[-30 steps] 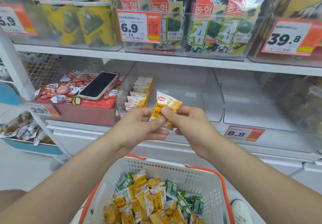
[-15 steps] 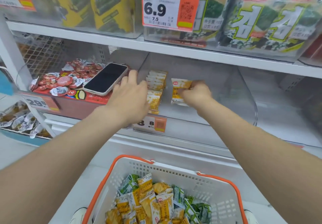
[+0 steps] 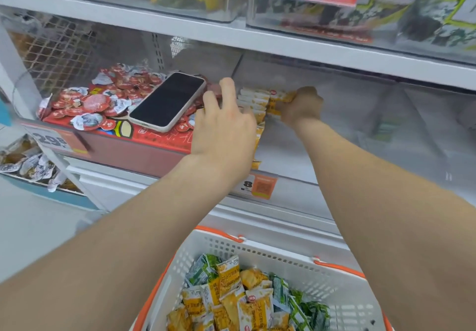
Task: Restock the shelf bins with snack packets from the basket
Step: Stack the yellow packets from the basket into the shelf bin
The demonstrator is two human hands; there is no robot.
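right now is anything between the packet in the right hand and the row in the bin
Nothing visible. The right hand holds the yellow packet against the row of packets in the clear bin; the left hand lies nearer the front.

Bare left hand (image 3: 222, 127) and right hand (image 3: 302, 108), forearms (image 3: 134, 230) seemingly uncovered throughout.

Black slab phone (image 3: 167, 101) lies on the red cardboard box (image 3: 144, 150), left of the clear plastic bin (image 3: 280, 150); white plastic basket (image 3: 270, 250) below.
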